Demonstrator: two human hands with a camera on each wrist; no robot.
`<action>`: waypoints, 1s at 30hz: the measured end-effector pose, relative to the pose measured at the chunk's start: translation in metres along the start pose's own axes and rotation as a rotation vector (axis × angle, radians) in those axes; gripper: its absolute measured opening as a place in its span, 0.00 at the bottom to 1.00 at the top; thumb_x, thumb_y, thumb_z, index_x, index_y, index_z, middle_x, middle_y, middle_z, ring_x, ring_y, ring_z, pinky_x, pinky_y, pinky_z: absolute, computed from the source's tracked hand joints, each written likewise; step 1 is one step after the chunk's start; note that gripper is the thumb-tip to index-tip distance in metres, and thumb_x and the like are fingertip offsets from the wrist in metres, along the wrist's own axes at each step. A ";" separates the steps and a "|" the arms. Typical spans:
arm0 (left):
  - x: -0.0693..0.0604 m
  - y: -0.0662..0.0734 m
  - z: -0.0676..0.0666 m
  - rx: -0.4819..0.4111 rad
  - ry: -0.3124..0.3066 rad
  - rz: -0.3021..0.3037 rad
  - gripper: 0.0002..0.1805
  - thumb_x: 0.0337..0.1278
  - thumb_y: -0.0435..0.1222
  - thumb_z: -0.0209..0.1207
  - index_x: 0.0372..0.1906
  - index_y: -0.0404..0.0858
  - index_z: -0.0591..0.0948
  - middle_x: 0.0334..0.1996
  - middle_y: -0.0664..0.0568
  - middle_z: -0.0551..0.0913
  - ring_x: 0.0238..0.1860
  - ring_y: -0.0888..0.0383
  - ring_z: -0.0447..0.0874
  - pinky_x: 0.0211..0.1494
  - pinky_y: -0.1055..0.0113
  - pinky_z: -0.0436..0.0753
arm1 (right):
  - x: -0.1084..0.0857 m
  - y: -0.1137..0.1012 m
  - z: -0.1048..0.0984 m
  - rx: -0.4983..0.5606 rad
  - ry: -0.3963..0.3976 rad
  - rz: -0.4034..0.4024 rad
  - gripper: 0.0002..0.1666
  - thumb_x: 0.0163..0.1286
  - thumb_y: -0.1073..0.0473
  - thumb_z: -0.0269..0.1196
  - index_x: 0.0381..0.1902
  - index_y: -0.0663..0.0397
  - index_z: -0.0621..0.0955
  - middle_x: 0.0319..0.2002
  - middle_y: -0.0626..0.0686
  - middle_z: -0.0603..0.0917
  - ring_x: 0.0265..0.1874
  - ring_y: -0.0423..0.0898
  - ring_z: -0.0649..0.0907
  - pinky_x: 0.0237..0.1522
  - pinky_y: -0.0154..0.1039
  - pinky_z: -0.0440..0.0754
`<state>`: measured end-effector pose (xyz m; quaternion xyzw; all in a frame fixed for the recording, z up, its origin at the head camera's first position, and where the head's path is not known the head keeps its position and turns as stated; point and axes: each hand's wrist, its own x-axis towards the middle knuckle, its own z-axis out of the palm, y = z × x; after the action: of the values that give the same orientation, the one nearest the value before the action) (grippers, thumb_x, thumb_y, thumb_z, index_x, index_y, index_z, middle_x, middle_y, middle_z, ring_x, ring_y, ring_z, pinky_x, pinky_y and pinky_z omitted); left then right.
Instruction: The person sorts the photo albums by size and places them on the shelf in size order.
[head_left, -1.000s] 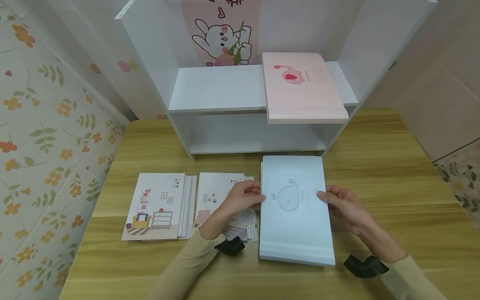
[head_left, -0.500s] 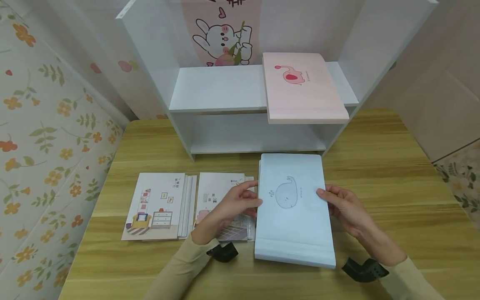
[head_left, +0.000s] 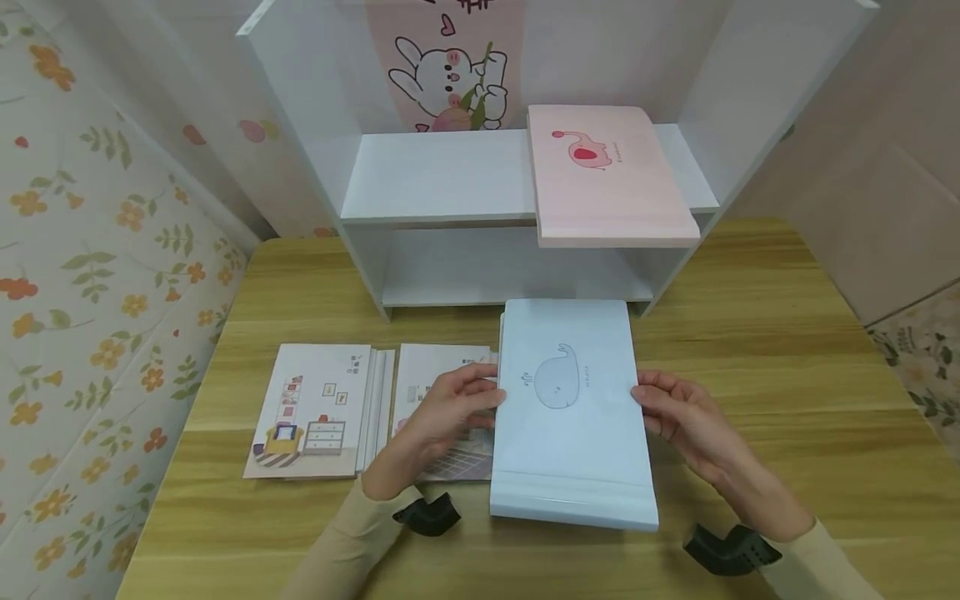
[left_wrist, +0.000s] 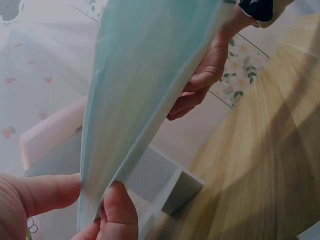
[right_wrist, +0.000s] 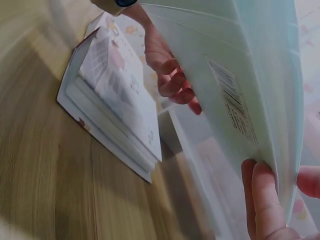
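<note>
A light blue folder (head_left: 570,450) with a whale drawing is held between both hands in the head view. My left hand (head_left: 442,412) pinches its left edge, thumb on top and fingers beneath. On the right edge, my right hand (head_left: 693,425) grips it the same way. Seen from the left wrist, the folder (left_wrist: 135,85) is lifted, its lower edge between thumb and fingers. From the right wrist, a barcode label shows on the underside of the folder (right_wrist: 210,60), above the table.
Two stacks of white books lie at the left, one (head_left: 315,400) fully visible, the other (head_left: 427,367) partly under my left hand and the folder. Behind stands a white shelf unit (head_left: 442,175) with a pink elephant folder (head_left: 607,192) jutting over its upper shelf's front edge.
Both hands have carried the blue folder to the left and slightly up in the head view, and it now covers more of the middle book stack.
</note>
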<state>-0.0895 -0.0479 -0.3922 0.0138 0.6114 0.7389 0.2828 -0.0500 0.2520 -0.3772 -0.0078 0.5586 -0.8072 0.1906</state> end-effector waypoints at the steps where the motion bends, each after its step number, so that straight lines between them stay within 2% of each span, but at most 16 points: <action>1: -0.001 0.001 0.000 -0.007 0.007 0.000 0.23 0.58 0.26 0.56 0.58 0.24 0.68 0.35 0.52 0.78 0.34 0.62 0.79 0.35 0.67 0.81 | 0.000 0.000 0.001 0.002 -0.004 -0.007 0.11 0.71 0.71 0.49 0.44 0.57 0.77 0.39 0.49 0.83 0.37 0.40 0.82 0.40 0.32 0.80; 6: -0.007 0.004 -0.003 -0.023 0.019 0.012 0.21 0.58 0.25 0.55 0.56 0.20 0.68 0.35 0.52 0.78 0.33 0.63 0.78 0.33 0.68 0.81 | -0.002 0.000 0.006 0.014 -0.007 -0.038 0.13 0.70 0.72 0.50 0.44 0.56 0.79 0.37 0.48 0.85 0.37 0.40 0.83 0.40 0.32 0.81; 13: -0.017 0.008 -0.010 -0.033 0.031 0.018 0.22 0.58 0.25 0.55 0.57 0.19 0.67 0.35 0.53 0.80 0.34 0.62 0.79 0.33 0.70 0.81 | -0.001 0.000 0.018 -0.135 0.069 -0.039 0.10 0.69 0.69 0.54 0.42 0.52 0.79 0.33 0.45 0.84 0.30 0.39 0.83 0.35 0.32 0.81; 16: -0.021 0.009 -0.013 -0.039 0.026 0.028 0.22 0.58 0.25 0.55 0.56 0.19 0.67 0.35 0.53 0.80 0.34 0.62 0.79 0.33 0.70 0.81 | -0.001 0.000 0.022 -0.170 0.069 -0.049 0.10 0.69 0.69 0.55 0.43 0.52 0.78 0.33 0.45 0.84 0.30 0.38 0.82 0.35 0.31 0.80; 21: -0.027 0.010 -0.018 -0.055 0.012 0.044 0.22 0.58 0.25 0.55 0.56 0.19 0.67 0.35 0.53 0.81 0.34 0.62 0.80 0.34 0.70 0.81 | 0.001 0.001 0.026 -0.169 0.031 -0.068 0.11 0.69 0.70 0.54 0.44 0.54 0.78 0.35 0.46 0.84 0.32 0.38 0.82 0.35 0.31 0.80; 30: -0.038 0.014 -0.023 -0.077 0.053 0.034 0.20 0.58 0.25 0.56 0.55 0.20 0.69 0.34 0.53 0.81 0.32 0.61 0.80 0.33 0.70 0.81 | 0.005 0.002 0.032 -0.146 -0.043 -0.110 0.14 0.68 0.72 0.53 0.46 0.53 0.78 0.36 0.47 0.84 0.34 0.38 0.82 0.36 0.32 0.81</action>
<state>-0.0716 -0.0867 -0.3724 -0.0065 0.5895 0.7667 0.2542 -0.0466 0.2206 -0.3679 -0.0697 0.6104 -0.7732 0.1571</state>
